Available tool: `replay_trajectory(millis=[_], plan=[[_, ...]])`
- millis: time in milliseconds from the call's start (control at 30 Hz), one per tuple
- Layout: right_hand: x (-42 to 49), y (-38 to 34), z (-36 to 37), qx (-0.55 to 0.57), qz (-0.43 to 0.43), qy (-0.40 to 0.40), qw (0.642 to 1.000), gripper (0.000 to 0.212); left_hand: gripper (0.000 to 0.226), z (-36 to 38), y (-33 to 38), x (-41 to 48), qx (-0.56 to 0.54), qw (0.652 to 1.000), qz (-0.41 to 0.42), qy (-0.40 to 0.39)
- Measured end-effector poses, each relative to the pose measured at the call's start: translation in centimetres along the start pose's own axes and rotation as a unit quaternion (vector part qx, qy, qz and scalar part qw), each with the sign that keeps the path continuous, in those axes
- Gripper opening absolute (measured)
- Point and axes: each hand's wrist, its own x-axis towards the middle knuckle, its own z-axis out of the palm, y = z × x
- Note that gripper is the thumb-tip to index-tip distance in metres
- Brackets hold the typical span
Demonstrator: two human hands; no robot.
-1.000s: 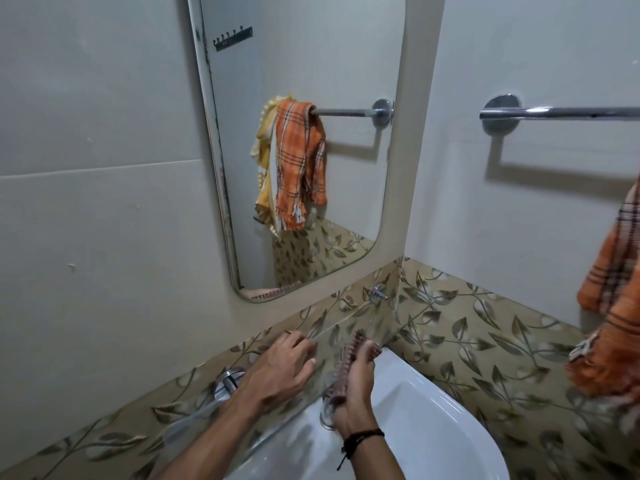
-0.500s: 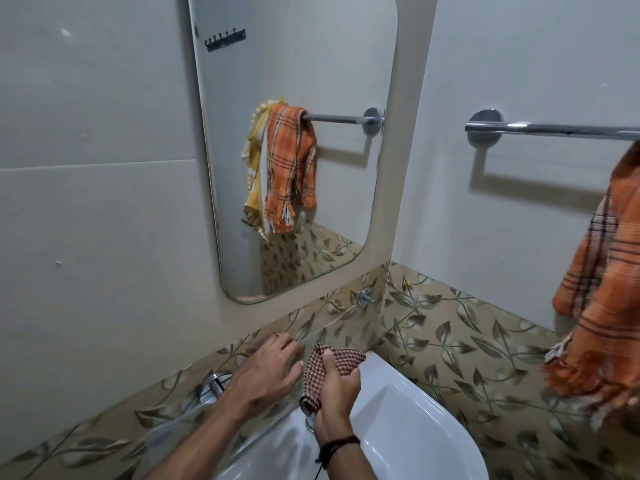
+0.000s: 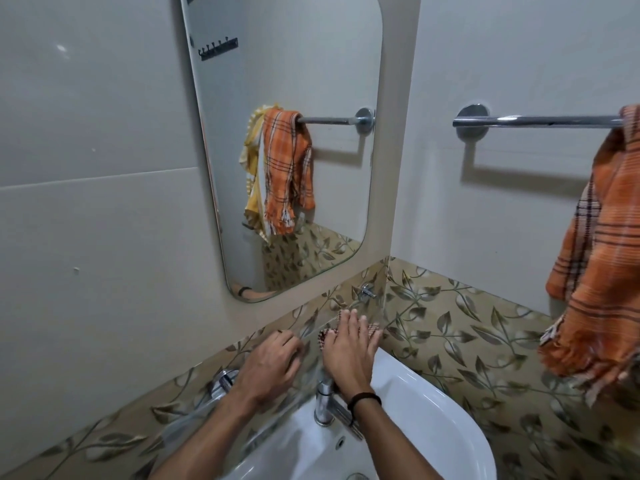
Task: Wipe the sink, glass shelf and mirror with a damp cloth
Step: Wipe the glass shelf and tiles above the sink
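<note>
My right hand (image 3: 349, 348), fingers straight and close together, presses the cloth (image 3: 374, 329) onto the glass shelf (image 3: 194, 415) at its far right corner. My left hand (image 3: 273, 365) rests beside it, fingers loosely bent. Shelf wiping under way; sink (image 3: 433, 410) and mirror (image 3: 287, 133) probably remain.

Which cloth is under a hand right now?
The small red-checked cloth, pressed flat under the right hand; the orange plaid towel hangs untouched on the chrome rail.

Both forearms reach forward, side by side. The left hand (image 3: 273, 362) lies palm down, fingers spread and slightly bent. The right hand (image 3: 349, 348) lies flat, palm down, fingers straight.
</note>
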Motion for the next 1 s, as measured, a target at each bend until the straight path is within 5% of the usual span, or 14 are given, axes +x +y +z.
replay_trajectory(millis=[167,400,600,800,1000], plan=[[-5.1,-0.5,-1.4,-0.009,-0.177,-0.056,0.983,0.063,0.019,-2.1,-0.4,-2.0,0.034,0.999,-0.011,0.037],[-0.2,-1.5,-1.7,-0.025,-0.079,-0.076,0.994,0.054,0.013,-2.9,-1.5,-6.6,0.049,0.998,-0.039,0.031],[-4.8,-2.9,-0.6,0.008,-0.182,-0.031,0.983,0.051,0.014,-2.5,-1.4,-6.5,0.073,0.997,-0.035,-0.001],[-0.7,-1.2,-0.6,-0.01,-0.07,-0.002,0.997,0.043,0.017,-2.8,-1.0,-6.8,0.071,0.996,-0.047,0.0],[-6.5,-2.2,0.8,0.006,-0.195,0.027,0.98,0.044,0.012,-2.4,-1.0,-6.4,0.076,0.996,-0.049,0.007]])
